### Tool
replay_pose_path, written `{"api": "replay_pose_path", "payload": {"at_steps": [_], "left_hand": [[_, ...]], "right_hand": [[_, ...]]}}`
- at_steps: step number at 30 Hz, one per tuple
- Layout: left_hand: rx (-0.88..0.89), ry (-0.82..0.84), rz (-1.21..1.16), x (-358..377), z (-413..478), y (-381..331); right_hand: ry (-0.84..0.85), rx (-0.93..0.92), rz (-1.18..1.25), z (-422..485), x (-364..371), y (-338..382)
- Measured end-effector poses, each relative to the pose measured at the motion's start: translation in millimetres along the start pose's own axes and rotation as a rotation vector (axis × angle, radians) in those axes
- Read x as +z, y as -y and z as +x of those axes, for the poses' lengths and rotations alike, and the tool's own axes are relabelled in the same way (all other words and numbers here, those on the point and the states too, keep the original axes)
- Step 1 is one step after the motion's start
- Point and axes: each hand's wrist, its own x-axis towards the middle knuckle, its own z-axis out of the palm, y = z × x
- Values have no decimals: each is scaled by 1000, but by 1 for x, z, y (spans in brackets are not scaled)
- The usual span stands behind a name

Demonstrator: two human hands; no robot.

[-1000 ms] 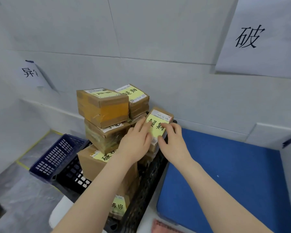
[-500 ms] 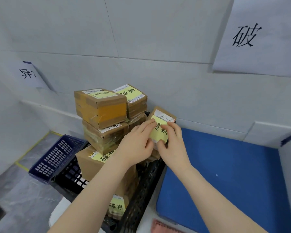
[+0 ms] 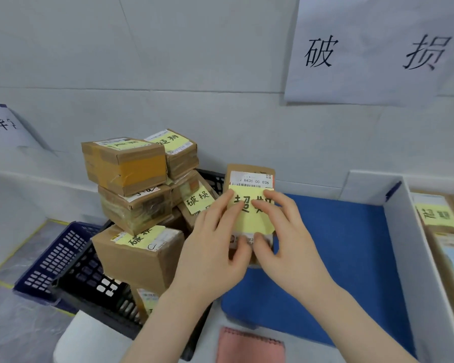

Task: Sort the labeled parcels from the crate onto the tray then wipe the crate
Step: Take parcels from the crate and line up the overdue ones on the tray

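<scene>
Grips the parcel (image 3: pixel 250 171) with left hand (image 3: pixel 212 247) and right hand (image 3: pixel 286 247) together, upright, face to the camera, at the centre of the view. Lays fingers (image 3: pixel 227 204) of both hands onto the front, forefingers across the yellow note (image 3: pixel 249 222), thumbs low on the face; cannot tell what backs it from behind. Holds it over the line where crate (image 3: pixel 89 281) meets tray (image 3: pixel 351 258), seemingly clear of both.

Looks light and stiff: small cardboard, square corners, no sag. Probably slick across the printed label (image 3: pixel 252 180). Best taken by the two side edges, thumb in front and fingers behind, not by the note, which seems loosely stuck and could peel or slide.

Finds wide bare blue room from 3 to 5 o'clock on the tray. Calls for care at 3 o'clock, where a white divider (image 3: pixel 414 258) rises as a wall, with more parcels (image 3: pixel 438 213) beyond it. Sits near the stack (image 3: pixel 131 205) at 9 to 10 o'clock, tall and uneven in the crate, likely to topple if brushed. Passes a pink cloth (image 3: pixel 249 347) at 6 o'clock, just off the tray's near edge. Leaves a blue basket (image 3: pixel 50 258) at 8 o'clock, beside the crate, and a sign (image 3: pixel 372 51) at 1 o'clock on the wall.
</scene>
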Motion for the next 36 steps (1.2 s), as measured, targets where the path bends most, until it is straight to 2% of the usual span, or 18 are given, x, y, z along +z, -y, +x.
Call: {"api": "replay_pose_path", "payload": {"at_steps": [6, 13, 19, 25, 30, 36], "left_hand": [[47, -12, -61, 15, -21, -66], [112, -75, -65, 37, -16, -173], [76, -168, -89, 99, -18, -290], [78, -169, -160, 151, -15, -386], [84, -153, -157, 177, -8, -428], [96, -133, -162, 201, -9, -437]], "right_hand": [[-55, -19, -15, -48, -61, -7], [-129, -130, -23, -80, -167, -34], [-95, -183, -77, -120, -273, -92], [-70, -188, -119, -159, -368, -142], [-70, -160, -124, -174, -408, -167], [-62, -119, -135, -183, -419, -187]]}}
